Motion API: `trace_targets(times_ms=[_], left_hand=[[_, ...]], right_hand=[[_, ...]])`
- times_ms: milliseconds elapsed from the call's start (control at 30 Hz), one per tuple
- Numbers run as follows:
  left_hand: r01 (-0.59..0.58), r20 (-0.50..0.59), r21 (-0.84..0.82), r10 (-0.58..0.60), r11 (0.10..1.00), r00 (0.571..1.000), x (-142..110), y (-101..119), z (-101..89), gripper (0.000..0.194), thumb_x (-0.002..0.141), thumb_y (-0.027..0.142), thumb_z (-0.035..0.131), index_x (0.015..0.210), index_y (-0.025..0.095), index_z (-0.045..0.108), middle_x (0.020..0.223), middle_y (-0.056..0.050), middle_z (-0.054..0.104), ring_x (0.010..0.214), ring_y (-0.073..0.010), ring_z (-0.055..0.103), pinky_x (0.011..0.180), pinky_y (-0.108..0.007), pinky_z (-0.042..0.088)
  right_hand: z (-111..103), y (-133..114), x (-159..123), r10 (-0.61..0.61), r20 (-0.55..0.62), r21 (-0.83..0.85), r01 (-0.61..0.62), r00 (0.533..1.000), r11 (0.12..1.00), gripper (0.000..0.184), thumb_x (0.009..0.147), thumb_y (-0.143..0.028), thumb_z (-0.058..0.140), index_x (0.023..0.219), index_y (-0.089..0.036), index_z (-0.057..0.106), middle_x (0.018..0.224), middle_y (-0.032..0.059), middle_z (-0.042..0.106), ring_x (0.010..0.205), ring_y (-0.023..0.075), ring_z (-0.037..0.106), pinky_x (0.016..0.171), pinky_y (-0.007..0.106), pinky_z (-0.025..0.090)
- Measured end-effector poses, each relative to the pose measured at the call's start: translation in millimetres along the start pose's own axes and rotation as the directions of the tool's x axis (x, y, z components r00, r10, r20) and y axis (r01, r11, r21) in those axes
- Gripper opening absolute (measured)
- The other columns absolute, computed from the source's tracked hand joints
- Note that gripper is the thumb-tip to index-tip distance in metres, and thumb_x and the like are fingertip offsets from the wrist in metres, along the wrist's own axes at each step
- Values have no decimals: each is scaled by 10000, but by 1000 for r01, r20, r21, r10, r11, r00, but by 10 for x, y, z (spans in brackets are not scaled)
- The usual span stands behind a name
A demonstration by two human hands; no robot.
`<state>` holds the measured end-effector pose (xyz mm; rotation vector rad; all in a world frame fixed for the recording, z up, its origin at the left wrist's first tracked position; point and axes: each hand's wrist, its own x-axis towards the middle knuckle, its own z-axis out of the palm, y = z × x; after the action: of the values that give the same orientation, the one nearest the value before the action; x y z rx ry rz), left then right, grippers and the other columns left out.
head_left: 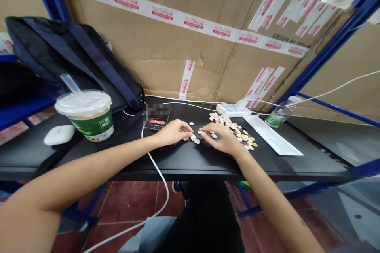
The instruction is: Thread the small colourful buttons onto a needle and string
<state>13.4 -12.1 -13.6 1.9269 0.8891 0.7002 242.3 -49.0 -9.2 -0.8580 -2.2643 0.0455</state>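
On the black tabletop, my left hand (177, 131) has its thumb and fingers drawn together at a small pale button (192, 137) with dark marks. Another button (196, 141) lies just beside it. My right hand (221, 137) reaches in from the other side, its fingertips pinched at a pale button (199, 132). Under its curved fingers a loose button (214, 136) rests on the table. A single button (191, 123) lies a little farther back. Behind and to the right of my right hand spreads a pile of mixed-colour buttons (243, 136), partly hidden by that hand.
A phone (156, 124) and a white cable (160, 172) are left of my hands. Farther left stand a lidded drink cup (92, 120), an earbud case (59, 135) and a backpack (80, 51). Rightward are a white tray (273, 136), a power strip (233, 110) and a bottle (282, 112).
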Motion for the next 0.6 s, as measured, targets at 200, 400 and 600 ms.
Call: trace_targets(times_ms=[200, 400, 600], left_hand=[[-235, -21, 409, 267, 882, 963, -83, 59, 3, 165, 850, 232, 627, 975, 147, 694, 931, -72, 647, 775, -155, 619, 753, -273, 504], [-320, 113, 400, 301, 859, 947, -101, 66, 59, 133, 836, 208, 657, 951, 149, 688, 944, -66, 633, 857, -168, 600, 814, -288, 505], [-401, 166, 230, 370, 887, 914, -125, 122, 97, 198, 878, 179, 611, 1058, 145, 684, 1075, -91, 642, 952, -160, 624, 890, -277, 511]], right_hand=[[-207, 126, -72, 123, -11, -247, -122, 992, 961, 145, 861, -221, 584, 938, -217, 706, 822, 54, 678, 737, 203, 620, 719, 345, 488], [-209, 238, -132, 238, 69, -251, -214, 969, 944, 210, 806, -213, 621, 998, -190, 704, 861, 60, 653, 705, 184, 602, 693, 327, 494], [-150, 224, -116, 232, 135, -115, -217, 963, 969, 185, 817, -213, 621, 979, -178, 702, 816, 49, 645, 697, 173, 606, 685, 318, 512]])
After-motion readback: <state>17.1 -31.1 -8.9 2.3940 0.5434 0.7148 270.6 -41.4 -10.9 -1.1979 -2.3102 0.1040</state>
